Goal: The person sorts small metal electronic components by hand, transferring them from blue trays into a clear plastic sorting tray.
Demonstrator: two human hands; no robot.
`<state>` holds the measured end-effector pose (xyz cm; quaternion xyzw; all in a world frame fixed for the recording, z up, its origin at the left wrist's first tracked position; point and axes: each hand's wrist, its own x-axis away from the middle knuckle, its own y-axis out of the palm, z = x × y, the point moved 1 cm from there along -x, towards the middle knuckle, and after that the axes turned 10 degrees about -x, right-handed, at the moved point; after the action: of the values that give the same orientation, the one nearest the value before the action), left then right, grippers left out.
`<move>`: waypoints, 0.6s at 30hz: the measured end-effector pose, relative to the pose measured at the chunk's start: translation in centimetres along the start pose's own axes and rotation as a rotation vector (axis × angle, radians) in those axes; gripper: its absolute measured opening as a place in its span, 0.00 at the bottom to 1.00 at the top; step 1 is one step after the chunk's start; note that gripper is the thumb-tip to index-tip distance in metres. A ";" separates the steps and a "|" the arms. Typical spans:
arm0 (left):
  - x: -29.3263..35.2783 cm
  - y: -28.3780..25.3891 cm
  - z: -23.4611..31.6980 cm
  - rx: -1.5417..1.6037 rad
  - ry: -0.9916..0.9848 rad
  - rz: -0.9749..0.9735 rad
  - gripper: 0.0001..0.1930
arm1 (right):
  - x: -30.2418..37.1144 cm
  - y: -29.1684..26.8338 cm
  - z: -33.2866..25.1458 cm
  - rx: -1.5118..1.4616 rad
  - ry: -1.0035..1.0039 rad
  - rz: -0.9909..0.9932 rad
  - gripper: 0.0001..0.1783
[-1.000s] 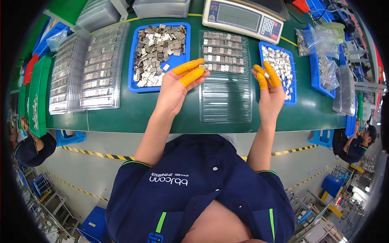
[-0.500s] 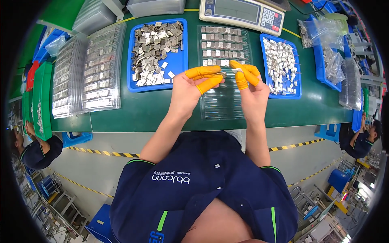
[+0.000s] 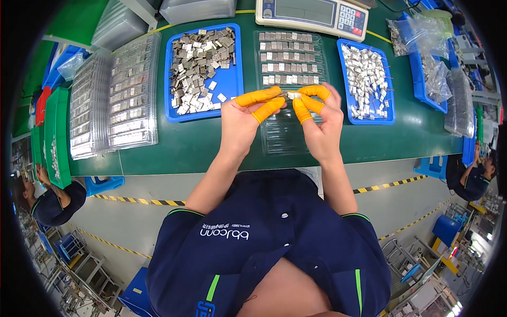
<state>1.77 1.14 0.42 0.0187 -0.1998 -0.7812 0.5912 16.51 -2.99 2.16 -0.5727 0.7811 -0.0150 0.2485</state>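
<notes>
Yellow finger covers sit on the thumbs and fingers of both hands. My left hand pinches a small grey metal clip, mostly hidden by the fingertips. In my right hand a small white block is pinched, and the two pieces meet end to end. Both hands are above a clear plastic tray, whose far half carries rows of small grey and white pieces. Left of it, a blue tray holds a heap of flat metal pieces. To the right, another blue tray contains white blocks with thin leads.
A weighing scale stands at the back. Stacked clear trays filled with pieces are at left, beside a green bin. Bagged parts lie in a blue bin at right. People sit at both sides.
My right hand has moved left, and its white block now meets the metal clip in my left hand. The whole view has shifted slightly.
</notes>
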 end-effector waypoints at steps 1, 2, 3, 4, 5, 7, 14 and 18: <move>0.0 -0.1 0.0 -0.034 0.014 0.001 0.12 | -0.2 -0.3 -0.4 0.125 -0.105 -0.037 0.08; 0.0 -0.2 0.0 -0.034 0.014 0.004 0.12 | -0.2 -0.5 -0.6 0.250 -0.210 -0.075 0.08; 0.1 -0.2 0.0 -0.074 0.027 -0.003 0.12 | -0.2 -0.7 -0.5 0.249 -0.210 -0.076 0.08; 0.2 -0.2 0.1 -0.113 0.039 -0.010 0.12 | -0.2 -0.8 -0.3 0.235 -0.233 -0.095 0.08; 0.2 -0.3 0.2 -0.114 0.039 -0.009 0.12 | -0.2 -0.9 -0.1 0.221 -0.257 -0.113 0.08; 0.1 -0.3 0.2 -0.072 -0.077 -0.064 0.12 | 0.1 -0.9 1.0 0.113 -0.206 -0.139 0.09; 0.4 -0.1 -0.4 -0.116 -0.018 -0.017 0.11 | 0.2 -0.5 -0.5 0.403 -0.154 -0.171 0.07; 0.3 -0.2 -0.4 -0.094 -0.036 -0.032 0.12 | -0.2 -1.1 -0.9 0.304 -0.088 -0.151 0.09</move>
<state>1.61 0.80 -0.01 -0.0198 -0.1733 -0.7993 0.5750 17.18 -3.38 3.37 -0.5856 0.7130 -0.1263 0.3643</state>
